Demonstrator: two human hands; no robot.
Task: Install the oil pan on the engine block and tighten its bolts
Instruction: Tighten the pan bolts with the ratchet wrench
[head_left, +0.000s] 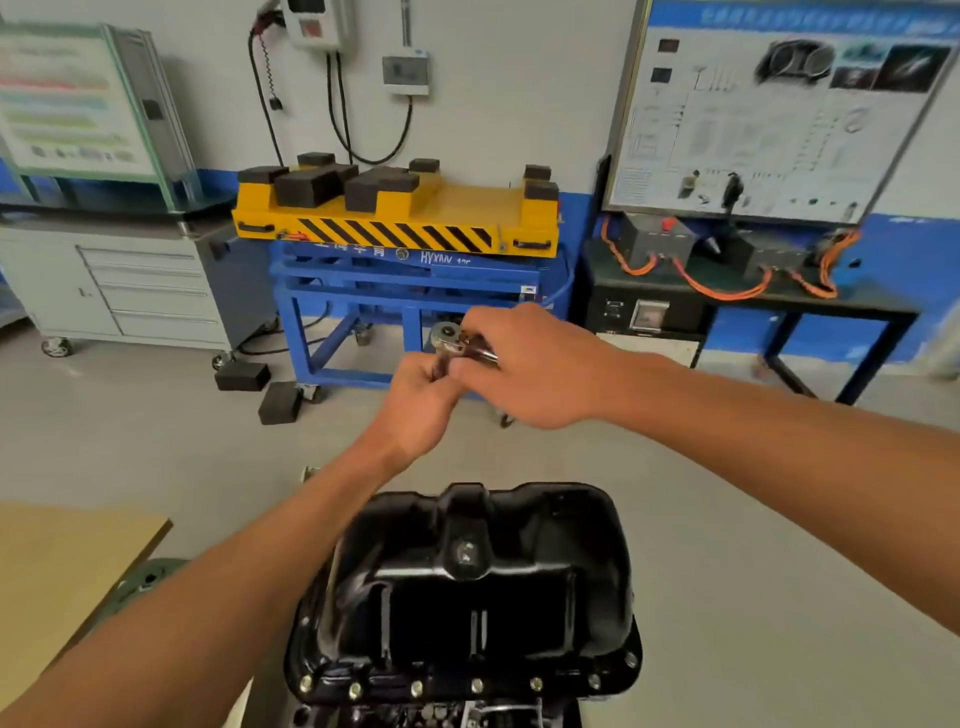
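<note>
Fig. 1, head view, near to far. The oil pan (483, 597) lies at near centre, seated flange-down on the engine block (415, 719) with its bulged side up. It is glossy black pressed metal, ribbed and stepped, and its long axis seems to run near to far. A row of bright round bolts (416, 689) sits in the near flange.

Above and beyond the pan I hold both hands well clear of it. My right hand (535, 369) grips the handle of a chromed ratchet (449, 333), which lies roughly left to right with its round head to the left. My left hand (418, 402) curls round a dark shaft (440, 364) hanging below that head; whether it is a socket or an extension I cannot tell.

Far centre, a blue steel stand (363, 291) carries a yellow tray-like platform (467, 208) striped black, and dark rectangular blocks (382, 187) rest on it. A grey drawer cabinet (145, 291) on castors stands far left, drawers shut.
</note>
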